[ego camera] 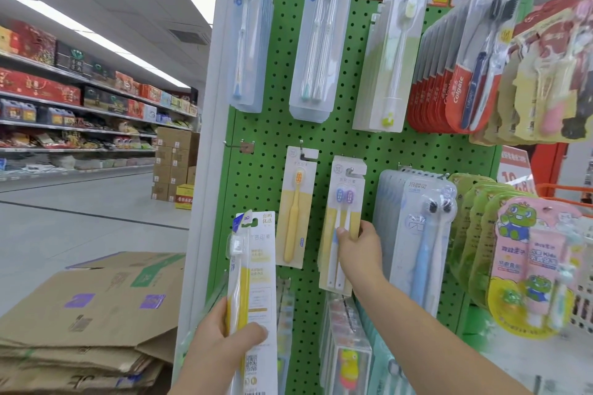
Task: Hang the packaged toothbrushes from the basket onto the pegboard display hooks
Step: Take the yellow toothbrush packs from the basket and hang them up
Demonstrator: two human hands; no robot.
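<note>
Left hand [224, 327]: grips a yellow toothbrush pack [253, 266], held upright before the green pegboard [266, 125]. Right hand [356, 247]: pinches a twin-brush pack [341, 202] hanging on its hook [351, 171].

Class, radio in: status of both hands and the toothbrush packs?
Left hand grips yellow toothbrush pack. Right hand pinches hung twin pack. Empty hook unobstructed.
</note>
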